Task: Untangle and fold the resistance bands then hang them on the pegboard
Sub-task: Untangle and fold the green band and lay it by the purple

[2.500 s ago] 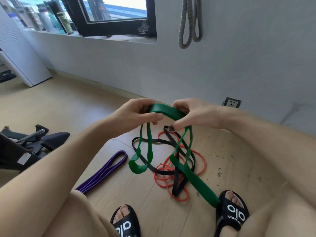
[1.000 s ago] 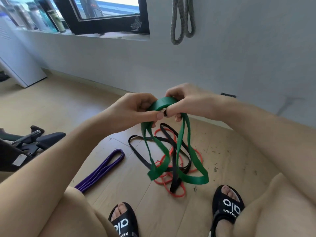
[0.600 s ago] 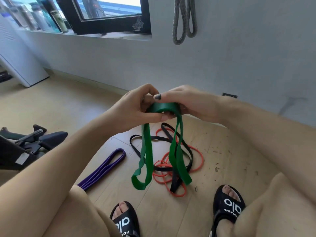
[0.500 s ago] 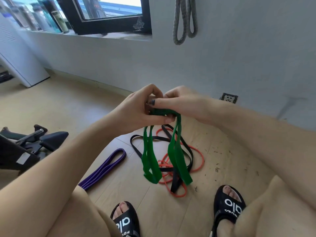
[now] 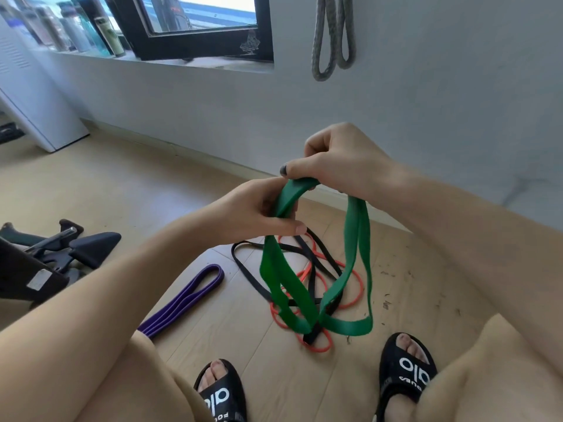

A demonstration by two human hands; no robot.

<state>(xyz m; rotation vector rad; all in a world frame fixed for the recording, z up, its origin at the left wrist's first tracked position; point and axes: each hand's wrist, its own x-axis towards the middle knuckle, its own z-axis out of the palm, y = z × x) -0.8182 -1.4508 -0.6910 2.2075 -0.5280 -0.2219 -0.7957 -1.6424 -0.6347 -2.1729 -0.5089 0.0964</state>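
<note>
Both hands hold a wide green resistance band (image 5: 355, 257) above the wooden floor. My left hand (image 5: 256, 211) pinches one gathered part of it, and my right hand (image 5: 338, 161) grips the top fold a little higher and to the right. Long green loops hang down from each hand. Under them a black band (image 5: 243, 263) and a thin orange-red band (image 5: 316, 345) lie tangled together on the floor. A purple band (image 5: 195, 292) lies folded flat to the left. A grey band (image 5: 332, 35) hangs on the wall above.
My two feet in black sandals (image 5: 405, 370) stand close to the tangle. Dark exercise equipment (image 5: 61, 248) lies on the floor at the left. Bottles (image 5: 103, 28) line the window sill, and a white cabinet (image 5: 33, 108) stands in the far left corner.
My right hand has risen and drawn away from the left, spreading the green band from one tight bundle into two separate hanging loops.
</note>
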